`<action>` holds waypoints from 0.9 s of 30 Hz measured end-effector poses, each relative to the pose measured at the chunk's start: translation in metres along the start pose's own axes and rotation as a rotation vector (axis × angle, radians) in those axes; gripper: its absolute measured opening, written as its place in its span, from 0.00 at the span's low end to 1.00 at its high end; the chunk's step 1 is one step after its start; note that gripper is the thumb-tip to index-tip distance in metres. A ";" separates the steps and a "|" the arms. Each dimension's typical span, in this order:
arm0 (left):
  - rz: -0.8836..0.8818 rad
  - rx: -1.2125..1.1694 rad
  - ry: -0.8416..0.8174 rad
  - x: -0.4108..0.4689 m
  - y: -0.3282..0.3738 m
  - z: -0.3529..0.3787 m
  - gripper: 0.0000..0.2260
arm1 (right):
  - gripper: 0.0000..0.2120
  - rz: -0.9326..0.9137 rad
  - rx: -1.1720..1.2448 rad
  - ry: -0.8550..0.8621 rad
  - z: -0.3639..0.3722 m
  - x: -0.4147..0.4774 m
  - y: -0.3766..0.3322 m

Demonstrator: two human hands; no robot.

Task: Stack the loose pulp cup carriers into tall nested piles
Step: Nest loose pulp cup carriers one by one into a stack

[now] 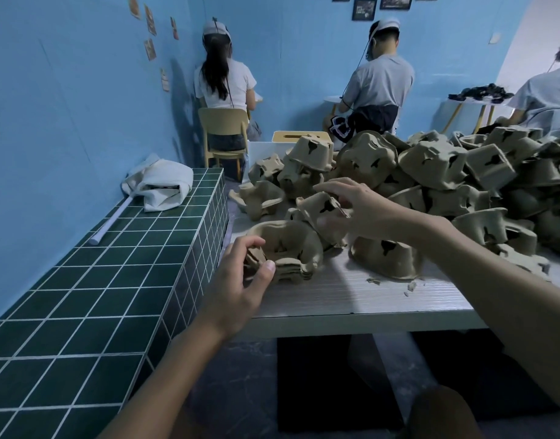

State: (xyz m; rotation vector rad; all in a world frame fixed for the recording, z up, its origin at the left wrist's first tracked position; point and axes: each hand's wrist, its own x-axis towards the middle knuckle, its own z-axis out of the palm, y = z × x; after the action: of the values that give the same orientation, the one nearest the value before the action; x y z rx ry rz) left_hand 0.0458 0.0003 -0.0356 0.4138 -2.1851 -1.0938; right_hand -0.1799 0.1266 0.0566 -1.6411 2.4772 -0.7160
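Far left, a dark green tiled counter runs along the blue wall. A bundled white cloth lies on its far end, and a white rod slants out from under the cloth.

Just right of the counter stands the pale table. At its near left corner the left hand grips a short nested pile of pulp carriers. The thumb lies across the layered near rim and the fingers curl over the left edge. The pile sits cups-up on the tabletop, directly beyond and to the right of the palm.

Right of the pile and a little behind it, the right hand pinches a loose carrier. The fingers arch over its top and the thumb is underneath. This carrier is tilted, lifted off the table, and hangs above the pile's far right rim, left of the palm.

Under the right wrist an upturned carrier rests bottom-up on the table, with torn scraps just in front of it.

Behind and to the right, a big heap of tumbled carriers covers the rest of the table, running out of view on the right.

In the background three people sit with their backs turned, the left one on a yellow chair.
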 end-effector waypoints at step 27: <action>-0.015 -0.007 -0.015 0.000 0.001 -0.001 0.24 | 0.38 -0.207 0.251 0.398 -0.011 -0.035 -0.012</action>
State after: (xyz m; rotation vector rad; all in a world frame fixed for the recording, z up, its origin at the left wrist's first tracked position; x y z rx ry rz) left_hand 0.0465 0.0006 -0.0344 0.4206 -2.1940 -1.1156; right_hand -0.1587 0.1574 0.0648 -1.8177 2.3366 -1.4423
